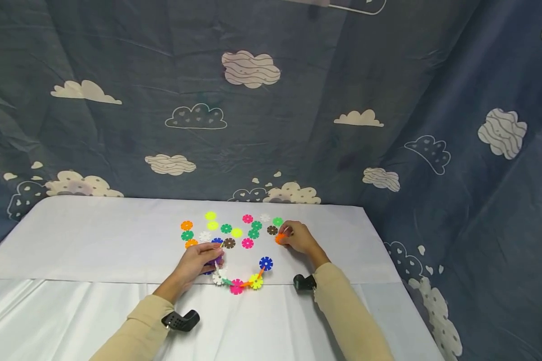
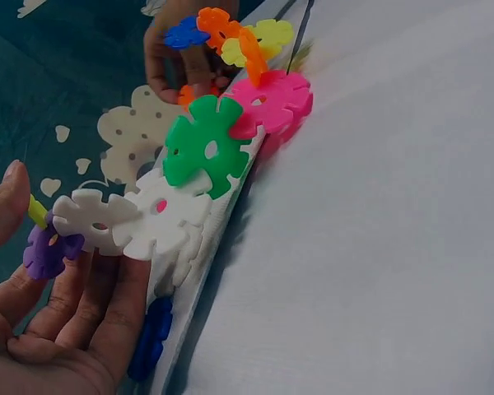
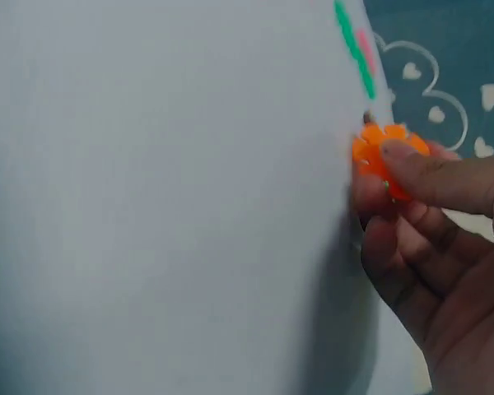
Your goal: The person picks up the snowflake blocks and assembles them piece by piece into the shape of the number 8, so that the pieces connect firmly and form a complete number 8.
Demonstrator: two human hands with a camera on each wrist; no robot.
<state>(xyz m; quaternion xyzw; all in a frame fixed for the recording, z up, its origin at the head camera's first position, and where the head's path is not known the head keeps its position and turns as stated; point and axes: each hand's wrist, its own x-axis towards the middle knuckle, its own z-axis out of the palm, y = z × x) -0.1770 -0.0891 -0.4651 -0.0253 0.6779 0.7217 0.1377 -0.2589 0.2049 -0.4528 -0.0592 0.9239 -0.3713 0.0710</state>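
Currently, left hand (image 1: 193, 260): one end of a curved chain of multicoloured, notched plastic discs (image 1: 239, 288) is held between thumb and fingers, at a purple, notched disc (image 2: 41, 253).
Right hand (image 1: 299, 237): a bright orange, notched plastic disc (image 3: 370, 150) is pinched by thumb and fingertips, apart from the chain.
Chain's far end: tipped by a blue, notched disc (image 1: 266, 259).
Loose coloured discs (image 1: 237, 232): scattered on the white worktop (image 1: 95, 240), beyond the chain.

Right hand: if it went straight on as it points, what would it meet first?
Likely the brown disc, just past the orange disc the right hand pinches; depth is unclear.
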